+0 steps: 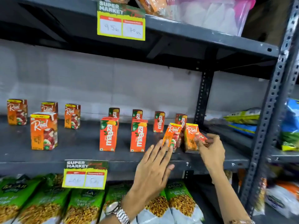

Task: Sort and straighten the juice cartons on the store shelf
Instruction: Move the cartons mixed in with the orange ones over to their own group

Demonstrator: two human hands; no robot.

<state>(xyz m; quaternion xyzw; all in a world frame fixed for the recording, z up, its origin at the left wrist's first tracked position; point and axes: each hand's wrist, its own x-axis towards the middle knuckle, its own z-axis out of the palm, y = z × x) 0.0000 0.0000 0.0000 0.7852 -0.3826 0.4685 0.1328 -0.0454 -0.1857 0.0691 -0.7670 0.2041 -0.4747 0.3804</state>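
On the dark grey shelf [80, 147] several orange Real cartons [44, 131] stand at the left and several red Maaza cartons [108, 134] in two rows at the middle. Two more Real cartons sit at the right front. One Real carton [172, 135] leans tilted, and my left hand [153, 168], fingers spread, touches its lower front with the fingertips. My right hand [210, 149] grips the side of the other Real carton [191, 136], which stands upright.
A yellow price tag [85, 174] hangs on the shelf's front edge. Green snack bags [40, 204] fill the shelf below. A perforated metal upright [267, 118] stands at the right, with more bags [242, 120] beyond it. The shelf above [194, 34] carries another price tag.
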